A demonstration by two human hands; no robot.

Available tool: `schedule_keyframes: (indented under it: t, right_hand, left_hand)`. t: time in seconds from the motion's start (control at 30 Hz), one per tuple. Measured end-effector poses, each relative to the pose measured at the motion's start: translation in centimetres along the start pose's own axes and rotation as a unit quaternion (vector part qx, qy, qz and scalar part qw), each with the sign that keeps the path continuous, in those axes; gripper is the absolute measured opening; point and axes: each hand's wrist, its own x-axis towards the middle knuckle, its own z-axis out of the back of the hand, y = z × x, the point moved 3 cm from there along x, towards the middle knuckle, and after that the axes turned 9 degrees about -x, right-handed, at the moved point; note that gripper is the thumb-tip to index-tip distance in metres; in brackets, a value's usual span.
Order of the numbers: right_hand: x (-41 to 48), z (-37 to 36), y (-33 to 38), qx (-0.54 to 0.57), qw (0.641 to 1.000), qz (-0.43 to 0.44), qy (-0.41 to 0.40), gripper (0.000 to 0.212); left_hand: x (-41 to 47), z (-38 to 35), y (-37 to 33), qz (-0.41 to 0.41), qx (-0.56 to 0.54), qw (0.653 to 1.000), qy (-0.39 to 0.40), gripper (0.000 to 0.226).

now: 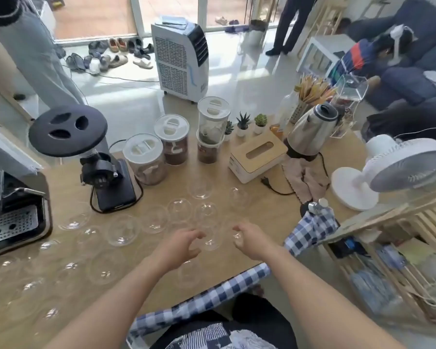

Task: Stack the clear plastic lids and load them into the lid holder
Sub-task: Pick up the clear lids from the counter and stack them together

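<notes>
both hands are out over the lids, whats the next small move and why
Probably close both hands, left hand and right hand, on the dome lid lying between them: fingers are open, nothing is held, and the lids lie scattered, unstacked.

The espresso machine (13,217) is running off the left edge. Clear lids (122,233) are blurring together, uncountable. The left hand (180,245) is partly covering 1 lid (212,241).
</notes>
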Motion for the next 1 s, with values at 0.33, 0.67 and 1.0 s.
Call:
schedule_keyframes:
  t: [0.33,0.67,1.0]
  right_hand:
    - [1.7,-3.1,-0.6,-0.099,0.994,-0.027,-0.048,0.026]
    - [-0.3,0.5,-2.1,0.282,0.936,-0.1,-0.187,0.021]
    - [-0.8,-3.5,-2.6,0.561,0.797,-0.212,-0.071,0.029]
  left_hand:
    - [2.0,-4.9,-0.5,0.015,0.121,0.992,-0.017,0.039]
    - [2.6,-4.7,-1.1,0.115,-0.393,0.904,-0.123,0.012]
    - [3.6,-5.9,0.7,0.243,-0.447,0.852,-0.124,0.021]
